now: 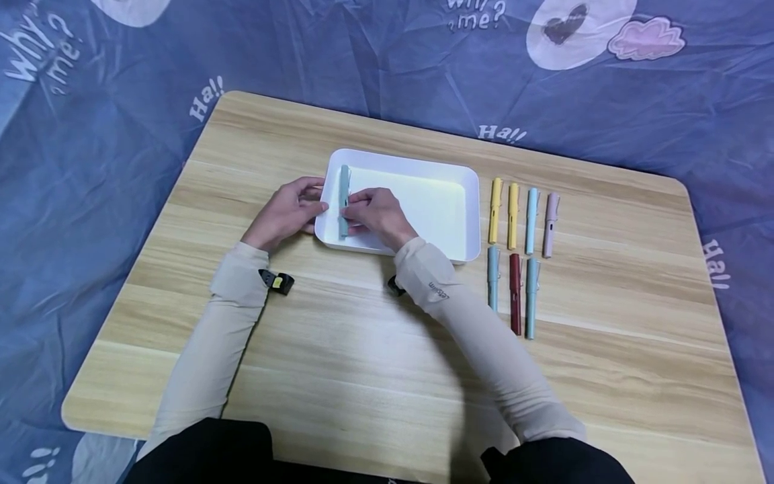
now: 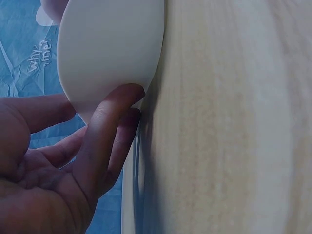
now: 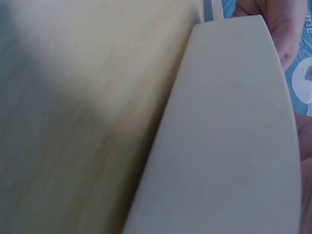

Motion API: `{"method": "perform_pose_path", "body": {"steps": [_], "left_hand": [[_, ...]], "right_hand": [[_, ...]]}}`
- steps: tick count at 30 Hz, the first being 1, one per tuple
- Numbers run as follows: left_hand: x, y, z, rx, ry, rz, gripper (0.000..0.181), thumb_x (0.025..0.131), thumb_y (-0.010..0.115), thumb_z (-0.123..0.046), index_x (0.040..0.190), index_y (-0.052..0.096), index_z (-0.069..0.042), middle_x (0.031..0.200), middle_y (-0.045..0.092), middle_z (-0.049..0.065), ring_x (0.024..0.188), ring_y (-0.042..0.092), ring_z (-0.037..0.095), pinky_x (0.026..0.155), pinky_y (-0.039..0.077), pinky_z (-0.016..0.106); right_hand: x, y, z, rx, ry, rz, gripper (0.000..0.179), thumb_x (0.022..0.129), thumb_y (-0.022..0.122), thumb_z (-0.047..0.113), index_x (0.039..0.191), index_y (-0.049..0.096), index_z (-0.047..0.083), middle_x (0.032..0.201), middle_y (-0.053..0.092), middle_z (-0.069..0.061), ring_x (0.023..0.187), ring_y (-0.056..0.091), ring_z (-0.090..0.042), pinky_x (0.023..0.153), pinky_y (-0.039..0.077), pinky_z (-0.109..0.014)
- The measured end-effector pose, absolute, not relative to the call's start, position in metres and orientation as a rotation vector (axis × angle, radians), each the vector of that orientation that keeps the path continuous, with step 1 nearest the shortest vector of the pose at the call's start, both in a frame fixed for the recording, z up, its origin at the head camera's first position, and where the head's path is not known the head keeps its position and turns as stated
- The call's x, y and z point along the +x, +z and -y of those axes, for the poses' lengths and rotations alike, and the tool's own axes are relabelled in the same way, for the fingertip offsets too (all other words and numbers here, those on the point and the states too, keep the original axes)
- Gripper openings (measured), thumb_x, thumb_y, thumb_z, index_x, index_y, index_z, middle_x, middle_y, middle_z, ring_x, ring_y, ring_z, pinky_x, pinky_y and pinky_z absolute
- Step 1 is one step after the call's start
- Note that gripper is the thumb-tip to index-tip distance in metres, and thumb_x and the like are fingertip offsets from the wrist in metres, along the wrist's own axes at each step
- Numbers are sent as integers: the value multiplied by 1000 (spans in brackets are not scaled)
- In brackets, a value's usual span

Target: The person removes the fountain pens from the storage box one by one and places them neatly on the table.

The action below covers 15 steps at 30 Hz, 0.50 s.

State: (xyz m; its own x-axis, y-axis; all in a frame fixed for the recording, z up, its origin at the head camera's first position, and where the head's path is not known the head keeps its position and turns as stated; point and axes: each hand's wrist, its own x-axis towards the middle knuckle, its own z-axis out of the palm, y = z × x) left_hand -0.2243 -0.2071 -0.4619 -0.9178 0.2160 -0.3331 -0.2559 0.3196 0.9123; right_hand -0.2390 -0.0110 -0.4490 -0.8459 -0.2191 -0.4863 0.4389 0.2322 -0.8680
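A white rectangular tray (image 1: 417, 202) stands on the wooden table. My left hand (image 1: 289, 212) holds the tray's left side, thumb at the rim and fingers against the outer wall; in the left wrist view, bent fingers (image 2: 109, 126) touch the wall low down. Inside the tray, along its left end, a teal pen (image 1: 344, 178) with a clip lies lengthwise. Thumb and fingers of my right hand (image 1: 381, 214) pinch this pen about its middle. The right wrist view shows mostly the tray's outer wall (image 3: 224, 126), which hides the pen and most of that hand.
Right of the tray, pens lie in two rows. Behind are two yellow pens (image 1: 512, 215), a light blue pen (image 1: 531, 220) and a lilac pen (image 1: 551, 225). In front, a dark red pen (image 1: 515, 294) lies between two teal pens (image 1: 531, 299). A patterned blue cloth (image 1: 363, 60) surrounds the table.
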Motion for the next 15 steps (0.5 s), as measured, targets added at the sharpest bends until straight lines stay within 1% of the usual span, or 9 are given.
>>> {"method": "perform_pose_path", "body": {"steps": [2, 9, 15], "left_hand": [[-224, -461, 207, -37, 1629, -2197, 55, 106, 57, -8, 158, 38, -4, 148, 51, 22, 128, 58, 34, 73, 62, 26], [-224, -459, 206, -42, 1618, -2202, 56, 106, 57, -9, 158, 38, -5, 147, 51, 21, 126, 58, 33, 74, 62, 26], [-223, -460, 205, -50, 1585, -2225, 56, 106, 58, -11, 159, 38, -7, 147, 51, 19, 125, 59, 32, 74, 62, 26]], "right_hand": [[-238, -447, 7, 184, -1666, -1997, 30, 94, 73, -2, 121, 65, -8, 105, 68, -17, 86, 73, -24, 73, 64, -31], [-235, -441, -7, 166, -1684, -2018, 30, 94, 74, -1, 122, 65, -6, 101, 66, -14, 79, 71, -20, 73, 64, -33], [-232, -435, -18, 161, -1686, -2064, 32, 94, 75, 0, 124, 66, -5, 103, 66, -13, 82, 70, -20, 73, 64, -33]]}}
